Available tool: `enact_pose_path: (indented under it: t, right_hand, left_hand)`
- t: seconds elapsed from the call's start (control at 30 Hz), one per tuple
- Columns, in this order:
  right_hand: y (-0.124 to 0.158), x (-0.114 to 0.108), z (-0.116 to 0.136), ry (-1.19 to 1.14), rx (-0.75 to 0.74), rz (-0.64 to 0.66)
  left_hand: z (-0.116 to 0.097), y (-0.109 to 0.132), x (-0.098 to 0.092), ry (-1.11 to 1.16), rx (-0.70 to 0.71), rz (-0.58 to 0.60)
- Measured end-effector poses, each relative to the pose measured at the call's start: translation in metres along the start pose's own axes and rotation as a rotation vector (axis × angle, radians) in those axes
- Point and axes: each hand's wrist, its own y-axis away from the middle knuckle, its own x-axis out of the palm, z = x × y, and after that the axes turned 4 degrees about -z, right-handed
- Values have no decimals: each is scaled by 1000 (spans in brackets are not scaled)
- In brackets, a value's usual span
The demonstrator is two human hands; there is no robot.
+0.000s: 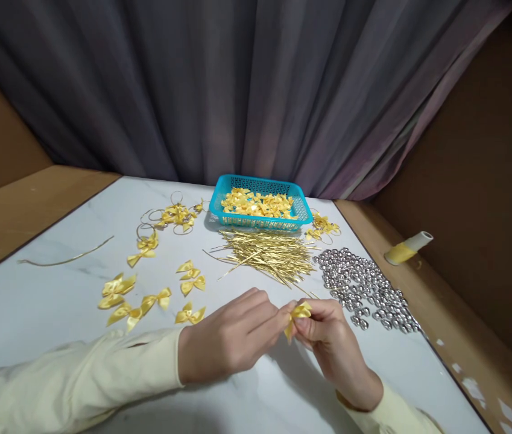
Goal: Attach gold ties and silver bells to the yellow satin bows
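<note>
A small yellow satin bow (301, 311) is pinched between my two hands, just above the table's near middle. My left hand (240, 331) reaches in from the left with its fingertips closed on the bow's left side. From the other side, my right hand (338, 340) grips it between thumb and forefinger. Whether a wire is also in my fingers is hidden. Loose yellow bows (191, 313) lie left of my left hand. Beyond my hands is a heap of gold wire ties (274, 256), and silver beads (355, 280) are spread past my right hand.
A turquoise basket (214, 208) of yellow bows stands at the back of the white table (75, 325). Bows with wire loops (178, 216) lie to its left, and another small cluster (323, 226) to its right. One gold wire (70, 260) lies far left. A whitish tube (407, 248) is at the right.
</note>
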Motion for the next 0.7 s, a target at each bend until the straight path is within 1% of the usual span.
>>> enact_pose_path:
  t: [0.03, 0.07, 0.1, 0.2, 0.27, 0.3, 0.37, 0.47, 0.6, 0.7]
  right_hand:
    - [0, -1, 1, 83, -54, -22]
    - [1, -2, 1, 211, -140, -64]
    - [2, -3, 1, 373, -266, -120]
    - [3, -8, 0, 884, -770, -287]
    - [2, -11, -4, 1140, -1038, -308]
    - [1, -12, -6, 1242, -1123, -288]
    - [-1, -12, -10, 1404, -1209, -236]
    - [-4, -8, -13, 1525, -1234, -203]
    - [-4, -3, -11, 1496, -1186, -227]
    - [-3, -1, -8, 1469, -1138, -203]
  left_hand:
    - [1, 0, 0, 43, -68, 13]
    - [2, -1, 0, 93, -166, 29]
    - [3, -2, -1, 150, -294, 49]
    - [6, -7, -7, 389, -739, 144]
    - [7, -11, -12, 599, -977, 217]
    - [7, -13, -14, 696, -1052, 237]
    - [6, -16, -16, 841, -1135, 254]
    - [3, -15, -14, 918, -1136, 237]
    - [2, -11, -11, 883, -1119, 178]
    - [3, -10, -11, 835, -1119, 158]
